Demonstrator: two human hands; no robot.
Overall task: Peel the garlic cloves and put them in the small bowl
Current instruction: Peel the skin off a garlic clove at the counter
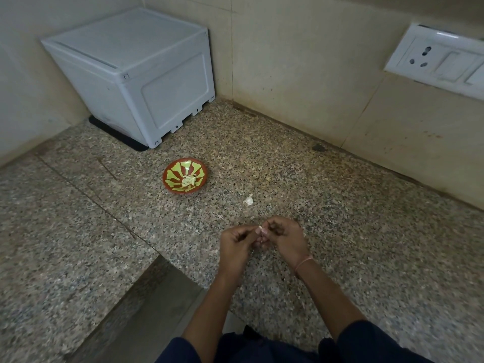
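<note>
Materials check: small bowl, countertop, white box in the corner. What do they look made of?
Small bowl: probably glazed ceramic or painted clay; glossy highlights, red-brown body with yellow-green pattern.
Countertop: polished granite by the look; speckled grain, seam lines between slabs.
White box: moulded plastic, matte; rounded edges, recessed panels, clip at the corner.

Home kitchen corner, by the look of it. A speckled granite countertop is running along beige tiled walls. A white switch-and-socket panel is sitting on the wall, a white plastic storage box is standing in the corner, and a small bowl is holding peeled garlic cloves.
</note>
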